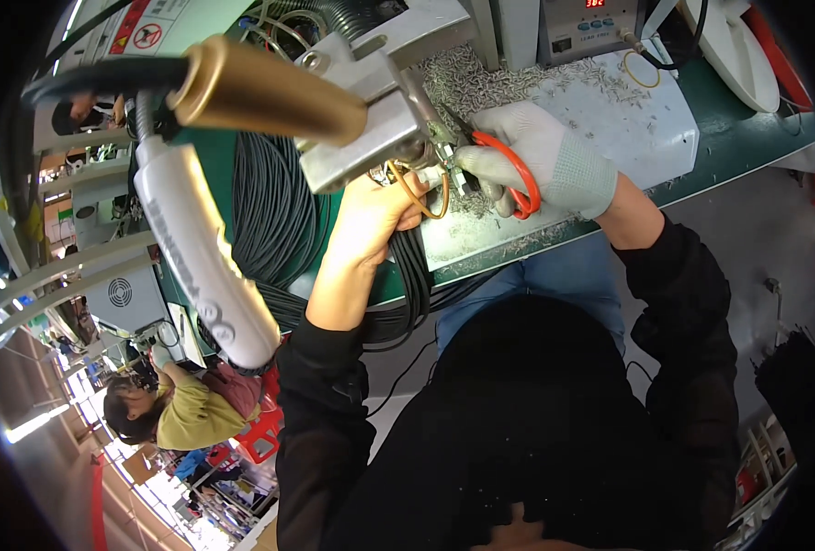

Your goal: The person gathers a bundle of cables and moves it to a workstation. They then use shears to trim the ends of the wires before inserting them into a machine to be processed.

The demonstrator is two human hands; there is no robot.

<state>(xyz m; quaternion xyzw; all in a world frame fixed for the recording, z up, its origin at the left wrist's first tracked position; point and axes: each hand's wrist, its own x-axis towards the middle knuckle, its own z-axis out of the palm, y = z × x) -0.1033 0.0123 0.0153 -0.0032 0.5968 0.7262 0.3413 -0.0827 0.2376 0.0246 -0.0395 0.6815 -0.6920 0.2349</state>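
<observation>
— What's the right hand doing?
— Gloved, fingers closed around red-handled cutters, tips at the metal fixture.
— And the left hand?
— Bare, pinching an orange wire just under that fixture, above the tabletop, beside black cables.

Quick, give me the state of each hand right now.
Left hand: bare, closed on a small part with an orange wire at the metal fixture.
Right hand: gloved, closed on orange-handled cutters.
</observation>
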